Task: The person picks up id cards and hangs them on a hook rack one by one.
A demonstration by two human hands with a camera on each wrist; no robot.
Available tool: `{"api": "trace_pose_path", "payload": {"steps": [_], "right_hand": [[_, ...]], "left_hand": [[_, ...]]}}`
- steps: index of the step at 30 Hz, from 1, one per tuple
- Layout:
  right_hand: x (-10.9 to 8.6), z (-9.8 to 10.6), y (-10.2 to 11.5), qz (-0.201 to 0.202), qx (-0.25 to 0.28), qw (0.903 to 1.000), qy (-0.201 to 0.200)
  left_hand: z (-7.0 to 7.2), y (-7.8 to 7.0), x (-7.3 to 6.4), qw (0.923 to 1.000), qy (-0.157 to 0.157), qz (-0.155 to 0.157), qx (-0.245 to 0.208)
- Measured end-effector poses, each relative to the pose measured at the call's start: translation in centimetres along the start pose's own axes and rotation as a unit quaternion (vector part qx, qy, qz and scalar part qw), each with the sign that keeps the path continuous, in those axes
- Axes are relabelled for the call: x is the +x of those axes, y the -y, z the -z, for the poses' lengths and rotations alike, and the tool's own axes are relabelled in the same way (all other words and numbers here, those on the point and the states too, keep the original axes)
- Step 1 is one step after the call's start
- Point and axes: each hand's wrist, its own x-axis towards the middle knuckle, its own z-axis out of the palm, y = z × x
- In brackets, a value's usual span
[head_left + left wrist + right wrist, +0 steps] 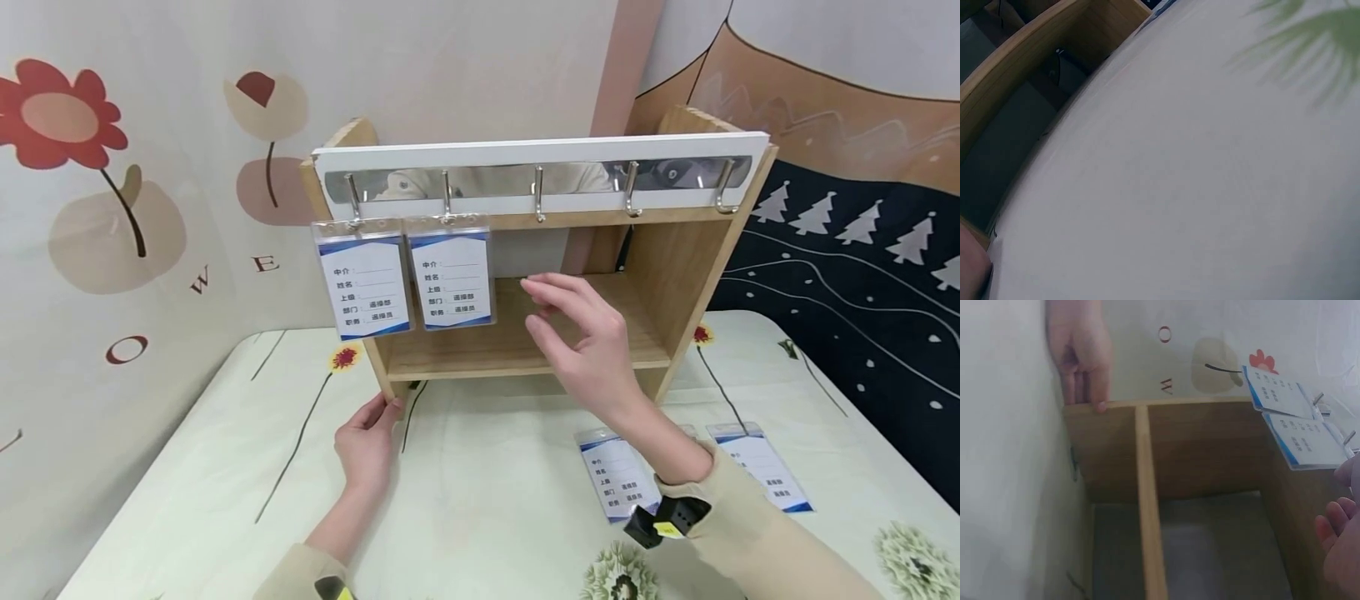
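Wooden shelf stands on the far part of the table, its white rail along the upper front. Five metal hooks in a row on the rail's shiny strip.

Left badge hangs at the far-left hook; second badge hangs at the next hook, just right of it. Both face the near side, printed side showing. The remaining three hooks carry nothing.

Left hand: grips the lower front edge of the shelf's left side, at its foot, thumb and fingers on the wood.

Right hand: in front of the shelf, right of the second badge and below the hooks; fingers loosely bent, thumb apart from them, nothing held. Beige sleeve on this arm, black device at the wrist.

On the table, near right: near badge lies flat, partly under the forearm's line of sight; right badge lies beyond the forearm, partly hidden by it.
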Motion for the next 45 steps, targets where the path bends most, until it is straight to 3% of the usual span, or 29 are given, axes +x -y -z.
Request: {"api": "trace_pose_path", "payload": {"steps": [6,15,23,28,35,41,45], "right_hand": [[-1.9,1.7,-0.7,-0.024,-0.025,0.9988,0.035],[-3.3,4.3,-2.1,-0.039,-0.067,0.9958,0.049],[-5.2,5.6,-2.7,-0.085,-0.091,0.9901,0.064],[-7.7,5.9,-3.4,-0.119,-0.084,0.9857,0.084],[-11.1,6.5,-4.0,-0.195,-0.092,0.9635,0.159],[-12.3,7.4,-5.0,-0.241,-0.099,0.9415,0.213],[-12.9,7.9,-5.6,-0.253,-0.101,0.9324,0.238]], "left_hand": [[0.1,0.0,-0.1,1.0,-0.004,-0.005,-0.006],[0.0,-0.1,-0.2,0.9999,-0.005,-0.008,-0.014],[0.0,-0.1,-0.1,0.9999,-0.008,-0.012,0.0],[0.1,-0.1,-0.2,0.9999,-0.007,-0.009,0.004],[0.1,-0.2,-0.3,1.0,-0.002,-0.009,-0.003],[0.0,-0.1,-0.3,0.9999,-0.008,-0.011,-0.011],[0.0,-0.1,-0.3,0.9998,-0.009,-0.013,-0.014]]}}
